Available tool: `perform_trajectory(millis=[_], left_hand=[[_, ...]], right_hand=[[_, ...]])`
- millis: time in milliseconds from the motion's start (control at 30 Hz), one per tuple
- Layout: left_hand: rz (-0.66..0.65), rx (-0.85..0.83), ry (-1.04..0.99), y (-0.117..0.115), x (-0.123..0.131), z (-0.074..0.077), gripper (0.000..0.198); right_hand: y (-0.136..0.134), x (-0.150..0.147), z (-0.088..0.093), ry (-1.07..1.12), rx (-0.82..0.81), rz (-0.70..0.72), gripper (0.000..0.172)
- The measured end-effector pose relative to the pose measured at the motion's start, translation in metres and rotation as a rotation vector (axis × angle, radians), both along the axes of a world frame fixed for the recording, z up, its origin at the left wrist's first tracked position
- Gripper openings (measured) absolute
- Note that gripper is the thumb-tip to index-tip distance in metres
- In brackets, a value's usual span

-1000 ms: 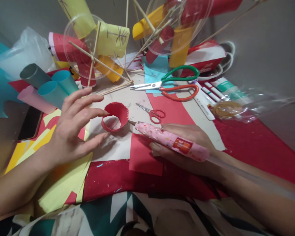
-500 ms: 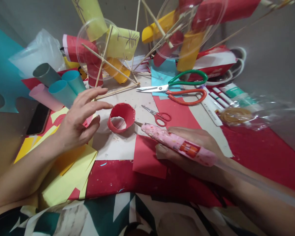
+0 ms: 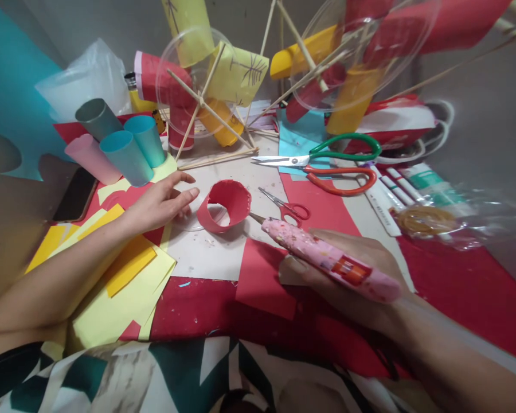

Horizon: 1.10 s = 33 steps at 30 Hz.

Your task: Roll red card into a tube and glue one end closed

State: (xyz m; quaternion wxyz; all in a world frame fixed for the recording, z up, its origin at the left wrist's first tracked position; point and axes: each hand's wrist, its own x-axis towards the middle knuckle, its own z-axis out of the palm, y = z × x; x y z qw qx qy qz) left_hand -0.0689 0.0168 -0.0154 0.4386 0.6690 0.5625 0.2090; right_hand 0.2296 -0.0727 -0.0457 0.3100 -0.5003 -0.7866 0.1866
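A short red paper ring sits on the white board, its upper edge rough and its middle see-through to the board. Part of a clear plastic disc shows beside it at the left. My left hand hovers just left of the ring, fingers loosely bent and apart, holding nothing. In my right hand is a pink, speckled glue gun with a red switch. Its thin metal tip points at the ring's right side; whether it touches is unclear. Small red-handled scissors lie behind the tip.
Large scissors with green and orange handles lie farther back. Paper tubes and a phone are at left. Stick-and-paper wheels stand behind. Yellow sheets lie near my left arm; markers are at right.
My left hand has drawn in lower beside the ring, its fingers more bent. The glue gun stays by the ring's right side. The whole view has shifted slightly.
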Motion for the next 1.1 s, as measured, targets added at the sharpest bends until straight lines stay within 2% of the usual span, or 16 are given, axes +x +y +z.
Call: perform_trajectory(millis=[167, 267, 367, 500, 600, 700, 867, 967, 1100], left_hand=[[-0.006, -0.014, 0.013, -0.001, 0.002, -0.001, 0.049], [-0.032, 0.013, 0.019, 0.0, 0.0, -0.005, 0.042], [0.001, 0.195, 0.043, 0.0, -0.002, -0.002, 0.031], [0.025, 0.41, -0.021, -0.004, -0.007, 0.013, 0.018], [-0.067, 0.495, -0.088, -0.01, -0.01, 0.026, 0.017], [-0.224, 0.537, -0.065, -0.018, -0.013, 0.036, 0.026], [-0.474, 0.557, 0.0, -0.026, -0.017, 0.042, 0.044], [-0.509, 0.555, 0.042, -0.027, -0.017, 0.041, 0.044], [-0.503, 0.57, 0.086, -0.027, -0.013, 0.039, 0.032]], right_hand=[[0.0, 0.003, 0.002, -0.011, -0.054, 0.044, 0.032], [0.0, 0.004, 0.001, 0.011, 0.024, 0.043, 0.03], [0.0, 0.002, 0.002, 0.016, 0.11, 0.045, 0.027], [0.0, 0.001, 0.006, 0.024, 0.108, 0.054, 0.027], [0.0, 0.001, 0.007, -0.001, 0.09, 0.075, 0.026], [-0.002, 0.002, 0.008, -0.028, 0.064, 0.078, 0.027], [-0.003, 0.001, 0.01, -0.038, 0.005, 0.067, 0.028], [-0.003, 0.001, 0.011, -0.042, -0.01, 0.051, 0.03], [-0.002, 0.002, 0.01, 0.012, 0.017, 0.074, 0.029]])
